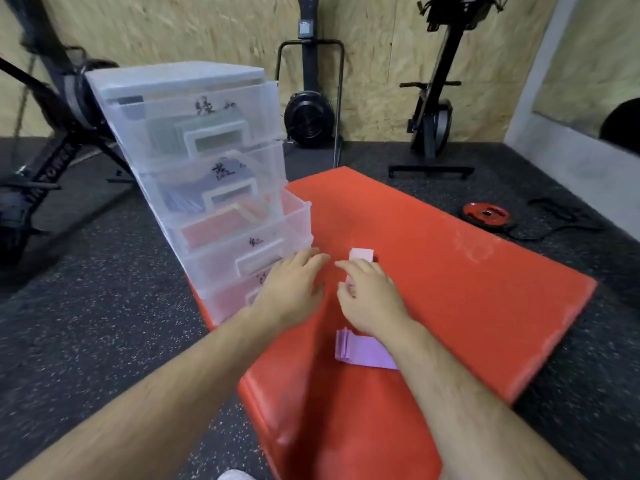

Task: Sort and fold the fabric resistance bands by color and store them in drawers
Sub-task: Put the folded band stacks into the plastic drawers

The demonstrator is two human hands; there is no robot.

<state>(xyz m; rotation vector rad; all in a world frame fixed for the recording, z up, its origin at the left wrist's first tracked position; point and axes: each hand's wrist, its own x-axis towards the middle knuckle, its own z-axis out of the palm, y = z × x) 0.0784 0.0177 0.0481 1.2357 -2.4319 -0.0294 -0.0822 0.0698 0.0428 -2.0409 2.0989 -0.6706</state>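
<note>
A pale pink folded fabric band (361, 254) lies on the red foam mat (450, 278), just beside the drawers. It is mostly hidden under the right grip (372, 296), which pinches its near edge. A stack of lilac folded fabric bands (360, 353) lies flat nearer the person. The translucent plastic drawer tower (180, 81) stands at the mat's left edge. It holds green bands (162, 133) in the top drawer, blue bands (183, 199) in the second and red bands (211, 226) in the third drawer (294, 209), which is pulled partway out.

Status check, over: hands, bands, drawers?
Left hand open by drawer unit. Right hand pinches pale pink band. Purple bands stacked on red mat. One drawer pulled out; nothing blocking.
</note>
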